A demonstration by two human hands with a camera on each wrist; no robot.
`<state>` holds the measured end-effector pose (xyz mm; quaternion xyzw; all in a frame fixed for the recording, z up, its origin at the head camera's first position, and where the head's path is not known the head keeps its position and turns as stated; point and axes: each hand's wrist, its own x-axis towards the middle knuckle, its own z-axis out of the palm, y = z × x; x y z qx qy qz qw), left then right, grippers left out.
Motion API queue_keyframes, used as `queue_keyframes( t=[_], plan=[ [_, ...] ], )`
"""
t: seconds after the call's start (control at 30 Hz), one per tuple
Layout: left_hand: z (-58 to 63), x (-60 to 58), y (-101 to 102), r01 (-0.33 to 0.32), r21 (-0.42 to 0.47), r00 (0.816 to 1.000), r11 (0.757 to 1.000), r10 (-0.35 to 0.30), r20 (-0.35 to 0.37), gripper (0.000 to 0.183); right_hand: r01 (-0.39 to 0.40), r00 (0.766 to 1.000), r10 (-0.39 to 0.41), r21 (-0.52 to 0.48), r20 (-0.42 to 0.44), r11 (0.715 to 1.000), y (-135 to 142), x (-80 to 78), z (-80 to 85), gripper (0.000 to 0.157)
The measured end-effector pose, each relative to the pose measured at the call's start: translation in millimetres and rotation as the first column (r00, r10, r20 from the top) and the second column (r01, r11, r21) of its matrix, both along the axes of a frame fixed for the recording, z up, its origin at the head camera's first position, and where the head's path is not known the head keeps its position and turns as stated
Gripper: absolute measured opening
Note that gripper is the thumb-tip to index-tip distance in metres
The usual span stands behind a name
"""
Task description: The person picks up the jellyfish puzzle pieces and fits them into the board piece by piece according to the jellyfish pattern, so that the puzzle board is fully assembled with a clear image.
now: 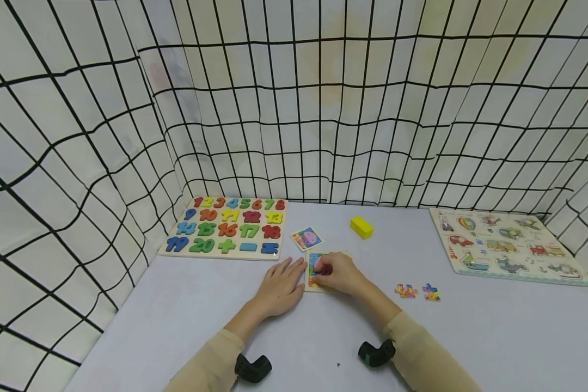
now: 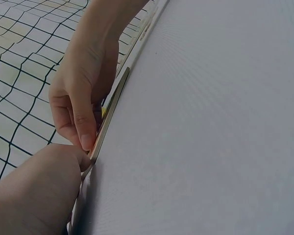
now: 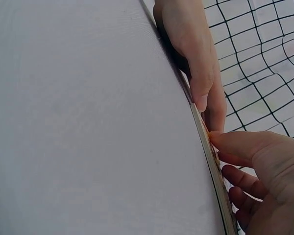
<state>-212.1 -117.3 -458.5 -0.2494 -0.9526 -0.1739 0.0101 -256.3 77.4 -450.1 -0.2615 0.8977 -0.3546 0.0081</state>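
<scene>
A small jigsaw board point(image 1: 307, 276) with a colourful picture lies flat on the white table, between my hands. My left hand point(image 1: 280, 288) rests palm down on the table, its extended fingers at the board's left edge. Over the board, my right hand point(image 1: 342, 272) has its fingers curled down and pinches a small jigsaw piece, mostly hidden by the fingers. In the right wrist view, the thumb point(image 3: 235, 142) meets the board's top face beside its edge. Two loose jigsaw pieces, one pink and yellow point(image 1: 405, 291), the other with blue point(image 1: 431, 292), lie to the right.
A small picture card point(image 1: 306, 238) lies just beyond the board, with a yellow block point(image 1: 361, 227) farther right. A number puzzle board point(image 1: 220, 256) lies at back left, a vehicle picture board point(image 1: 519, 276) at back right. Black-lined netting point(image 1: 294, 120) encloses the table's back and sides.
</scene>
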Motion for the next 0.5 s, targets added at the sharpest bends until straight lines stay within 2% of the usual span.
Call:
queue_keyframes(
  t=[0.23,0.5],
  plan=[
    [0.2,-0.7,-1.0,0.006,0.002,1.000,1.000,-0.006,-0.001,0.051,-0.034,0.995,0.041,0.072,-0.094,0.997,5.9,0.9,2.1,0.015],
    [-0.1,0.0,-0.8,0.009,0.003,1.000,1.000,-0.009,0.002,0.052,-0.073,0.995,0.079,0.097,-0.055,0.993,18.3,-1.7,0.5,0.021]
  ],
)
